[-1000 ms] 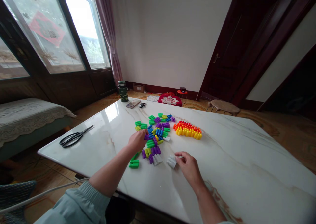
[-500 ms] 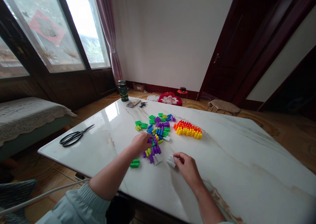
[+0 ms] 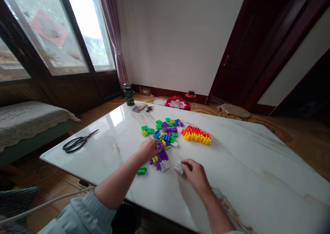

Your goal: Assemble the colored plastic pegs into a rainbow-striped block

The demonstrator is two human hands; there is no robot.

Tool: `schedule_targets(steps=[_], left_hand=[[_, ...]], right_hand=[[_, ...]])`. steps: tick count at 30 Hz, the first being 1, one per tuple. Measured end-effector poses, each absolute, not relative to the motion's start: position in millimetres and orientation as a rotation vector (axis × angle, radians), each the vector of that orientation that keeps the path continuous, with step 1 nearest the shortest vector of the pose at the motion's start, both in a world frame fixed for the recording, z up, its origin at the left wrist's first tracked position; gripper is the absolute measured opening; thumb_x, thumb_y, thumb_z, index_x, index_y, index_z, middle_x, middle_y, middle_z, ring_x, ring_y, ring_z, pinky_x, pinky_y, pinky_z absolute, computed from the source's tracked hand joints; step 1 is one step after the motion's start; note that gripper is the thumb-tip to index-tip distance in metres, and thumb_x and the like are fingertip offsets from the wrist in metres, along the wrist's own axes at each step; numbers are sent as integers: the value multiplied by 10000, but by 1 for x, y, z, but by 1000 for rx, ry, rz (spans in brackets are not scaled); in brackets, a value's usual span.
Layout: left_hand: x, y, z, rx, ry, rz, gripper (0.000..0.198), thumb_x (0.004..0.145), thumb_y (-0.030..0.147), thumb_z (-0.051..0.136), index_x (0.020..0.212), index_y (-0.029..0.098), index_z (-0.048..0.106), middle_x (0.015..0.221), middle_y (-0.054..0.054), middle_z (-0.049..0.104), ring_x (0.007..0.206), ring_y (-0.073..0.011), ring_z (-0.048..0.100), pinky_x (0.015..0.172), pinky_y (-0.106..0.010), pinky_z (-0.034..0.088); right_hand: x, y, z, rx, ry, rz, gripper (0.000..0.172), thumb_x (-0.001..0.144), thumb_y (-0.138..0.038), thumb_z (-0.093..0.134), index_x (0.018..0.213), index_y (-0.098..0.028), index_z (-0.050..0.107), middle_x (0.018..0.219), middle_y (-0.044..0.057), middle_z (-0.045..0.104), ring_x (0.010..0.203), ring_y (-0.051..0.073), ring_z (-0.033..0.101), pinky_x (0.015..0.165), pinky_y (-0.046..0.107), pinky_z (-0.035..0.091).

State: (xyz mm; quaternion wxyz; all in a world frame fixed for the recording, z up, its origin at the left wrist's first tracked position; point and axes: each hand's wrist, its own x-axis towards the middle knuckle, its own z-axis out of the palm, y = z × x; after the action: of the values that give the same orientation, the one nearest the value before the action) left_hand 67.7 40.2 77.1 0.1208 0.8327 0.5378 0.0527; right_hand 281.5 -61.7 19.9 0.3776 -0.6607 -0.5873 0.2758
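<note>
Over the left side of a pile of coloured plastic building blocks, my left hand (image 3: 149, 148) reaches down with bent fingers drawn together. Its fingertips are beside purple blocks (image 3: 163, 156), and whatever they pinch is hidden. My right hand (image 3: 196, 175) rests low over the table, thumb and fingers closed on a small group of white blocks (image 3: 178, 168). Between the hands lies another white block piece (image 3: 164, 166), touching the purple ones. Blue blocks (image 3: 167, 138) and green blocks (image 3: 174, 135) sit farther back in the pile.
Red, orange and yellow blocks stand in neat joined rows (image 3: 197, 135) right of the pile. A green block (image 3: 141, 170) lies near my left forearm. Black-handled scissors (image 3: 77, 143) lie at the left. A flask (image 3: 128, 95), a phone (image 3: 139, 107) and keys (image 3: 149, 108) occupy the table's far corner.
My left hand has shifted slightly to the right over the pile. The right hand and the white blocks stay in place.
</note>
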Motion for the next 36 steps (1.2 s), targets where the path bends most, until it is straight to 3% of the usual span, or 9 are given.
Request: schedule_targets(steps=[9, 15, 18, 24, 29, 33, 36], left_hand=[[66, 39, 84, 2427, 1585, 204, 328, 738, 254, 565, 1045, 259, 679, 909, -22, 701, 807, -183, 626, 674, -247, 452], [70, 18, 101, 2397, 1410, 130, 149, 697, 265, 609, 772, 216, 728, 736, -12, 699, 688, -162, 617, 609, -232, 435], [69, 8, 97, 2296, 1211, -62, 120, 672, 290, 654, 711, 202, 727, 650, -3, 688, 614, -151, 619, 583, -229, 447], [67, 0, 83, 2109, 1022, -385, 238, 687, 310, 641, 882, 186, 696, 526, 20, 631, 498, -139, 608, 534, -227, 473], [69, 2, 85, 2187, 1084, -130, 514, 701, 341, 642, 1190, 192, 589, 667, -4, 683, 491, -134, 609, 493, -213, 459], [72, 9, 87, 2203, 1100, 85, 277, 764, 285, 557, 993, 212, 694, 640, 8, 674, 543, -127, 617, 540, -207, 460], [76, 25, 84, 2261, 1356, 455, 228, 767, 252, 549, 912, 207, 720, 701, 0, 689, 645, -138, 624, 640, -230, 474]], right_hand=[[282, -63, 23, -1740, -1567, 571, 214, 729, -279, 562, 877, -190, 688, 938, 51, 674, 712, 159, 619, 700, 273, 478], [278, -68, 22, -1960, -1777, 391, 502, 645, -306, 714, 1138, -257, 631, 1088, 43, 594, 957, 200, 605, 749, 256, 449], [274, -68, 20, -1982, -1846, 369, 466, 673, -264, 686, 1136, -274, 629, 1074, 36, 576, 910, 189, 617, 719, 250, 446], [271, -58, 11, -1867, -1676, 429, 369, 710, -196, 608, 1078, -182, 634, 982, 65, 560, 742, 161, 609, 740, 290, 496], [267, -54, 11, -1508, -1420, 492, 446, 751, -218, 557, 1196, -190, 540, 1172, 109, 512, 848, 172, 617, 718, 312, 554], [267, -57, 12, -1555, -1478, 502, 314, 749, -223, 556, 1053, -196, 627, 1172, 94, 539, 723, 140, 614, 714, 316, 550], [268, -62, 16, -1579, -1527, 498, 250, 758, -219, 543, 981, -200, 655, 1127, 83, 578, 660, 127, 598, 717, 311, 540]])
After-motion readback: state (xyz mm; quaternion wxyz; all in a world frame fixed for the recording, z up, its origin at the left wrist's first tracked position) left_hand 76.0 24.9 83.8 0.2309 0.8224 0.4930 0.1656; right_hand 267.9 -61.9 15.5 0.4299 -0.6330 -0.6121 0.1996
